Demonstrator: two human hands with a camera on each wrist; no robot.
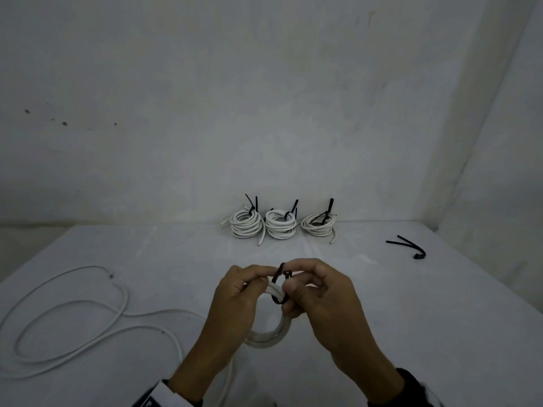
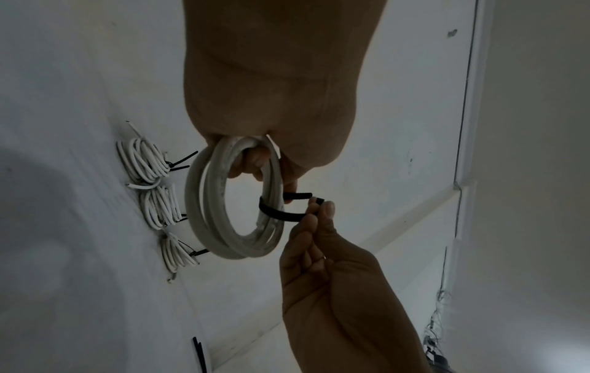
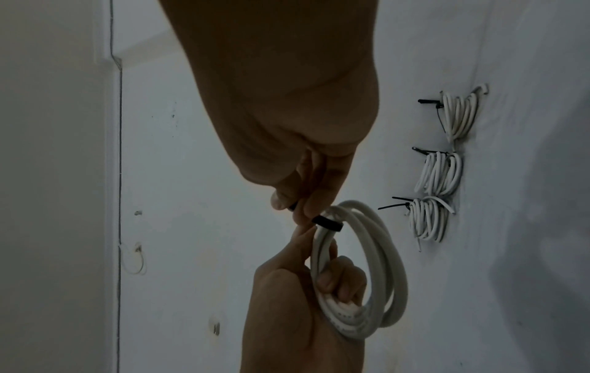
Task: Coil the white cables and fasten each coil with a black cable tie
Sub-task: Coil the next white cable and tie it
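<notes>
A white cable coil (image 1: 271, 333) hangs in the air over the table, and my left hand (image 1: 249, 284) grips it with fingers curled through the ring. In the left wrist view, the coil (image 2: 204, 202) has a black cable tie (image 2: 276, 214) looped around its strands. My right hand (image 1: 296, 284) pinches the tie's head (image 2: 319, 201). The tie's tail (image 2: 298, 195) ends right beside the head; I cannot tell whether it is threaded. In the right wrist view, the tie (image 3: 327, 223) crosses the coil (image 3: 383, 252) just below my right fingertips (image 3: 306, 207).
Three tied coils (image 1: 246, 227) (image 1: 280, 227) (image 1: 318, 226) stand in a row against the back wall. A loose white cable (image 1: 73, 315) sprawls over the table's left side. Spare black ties (image 1: 408, 246) lie at the far right.
</notes>
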